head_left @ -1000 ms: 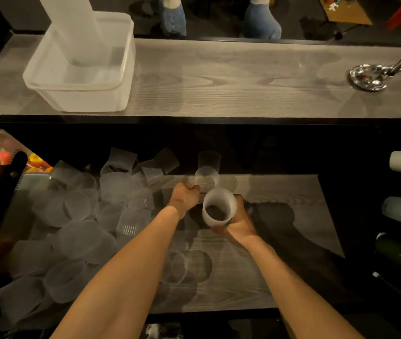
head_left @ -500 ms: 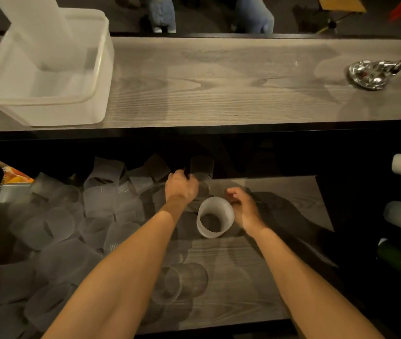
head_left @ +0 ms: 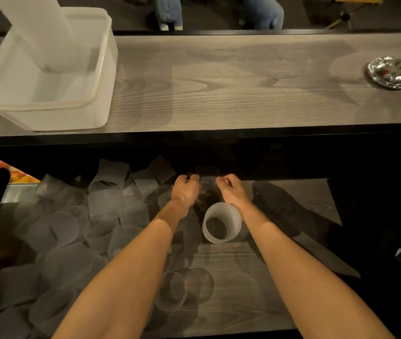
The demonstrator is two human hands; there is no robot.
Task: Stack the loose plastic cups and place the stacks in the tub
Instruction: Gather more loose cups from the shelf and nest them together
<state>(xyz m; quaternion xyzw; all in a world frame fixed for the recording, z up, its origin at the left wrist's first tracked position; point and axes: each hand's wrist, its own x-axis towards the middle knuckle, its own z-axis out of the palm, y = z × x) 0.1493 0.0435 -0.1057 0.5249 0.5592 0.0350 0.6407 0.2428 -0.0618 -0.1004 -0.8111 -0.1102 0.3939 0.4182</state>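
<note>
**Both hands on one cup at the back of the shelf**

Head view: we're down on the lower shelf, tucked under the counter edge. Loose cups crowd the left, and the right side is bare wood. Our left hand and right hand each pinch one side of a ribbed cup at the back. A frosted cup lies on its side between our wrists. The tub sits up top on the left, with a tall stack in it.

Bare left hand and bare right hand on bare forearms, either side of the white ribbed cup.
</note>
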